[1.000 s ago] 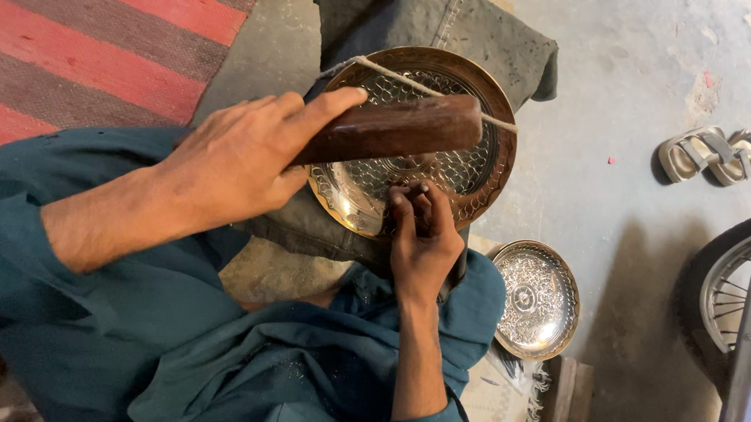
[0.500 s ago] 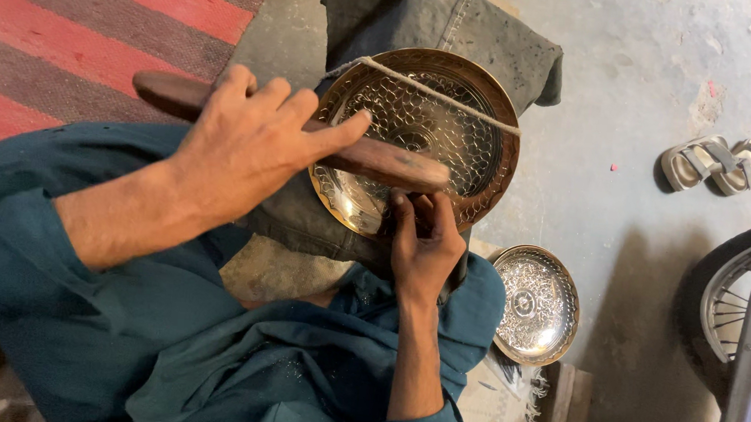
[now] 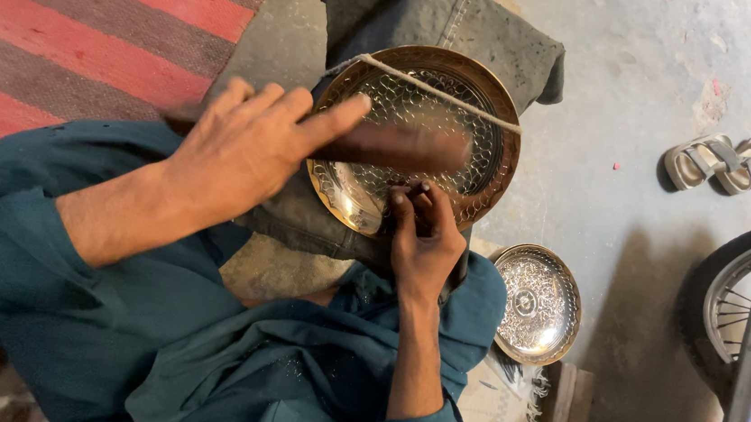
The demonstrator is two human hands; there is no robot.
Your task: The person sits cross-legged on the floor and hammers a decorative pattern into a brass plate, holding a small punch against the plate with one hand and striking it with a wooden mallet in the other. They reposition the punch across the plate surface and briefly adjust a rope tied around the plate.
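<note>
Engraving a big round brass plate [image 3: 418, 142], propped on a dark folded cloth [image 3: 451, 18] over the lap, near the striped red rug [image 3: 75, 22]. Left hand [image 3: 245, 150] wrapped around a wooden mallet [image 3: 390, 144], fingers curled over the handle with the index stretched along it, the whole thing blurred mid-swing just above the plate. Right hand [image 3: 422, 242] pinching a small punch [image 3: 406, 191] against the near rim, fingertips bunched tight on it; tool tip itself too small to make out. A taut cord [image 3: 440, 92] lying across the top of the plate.

Progress-wise, looks well along: netted pattern already covering most of the face, so probably down to the border at the near edge, though can't really tell how much rim is left under the hands. Smaller silvery plate [image 3: 535, 304] sitting on the floor just beside the right elbow, fully patterned by the look of it. Sandals [image 3: 719, 162] and a wheel [image 3: 733, 310] off to the side.
</note>
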